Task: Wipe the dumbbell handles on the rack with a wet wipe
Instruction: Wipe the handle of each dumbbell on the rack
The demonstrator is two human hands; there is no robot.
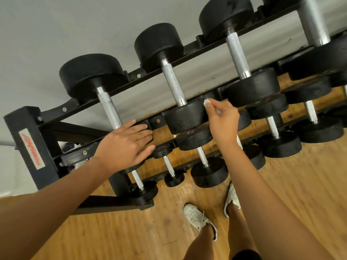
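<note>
Centre frame, the right hand (222, 119) has its fingers pinching a small crumpled white wipe (207, 102) beside the second dumbbell (185, 117), whose knurled silver handle (173, 83) gleams on the black rack (30, 139). The left hand (127, 145) rests straight-fingered on the leftmost weight.

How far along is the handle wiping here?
Done: nothing looks visibly wiped; cannot tell. In hand: right hand pinches the wipe beside the second dumbbell's near end, off its handle; left hand rests on the first dumbbell. Left: that handle, probably the rest.
</note>
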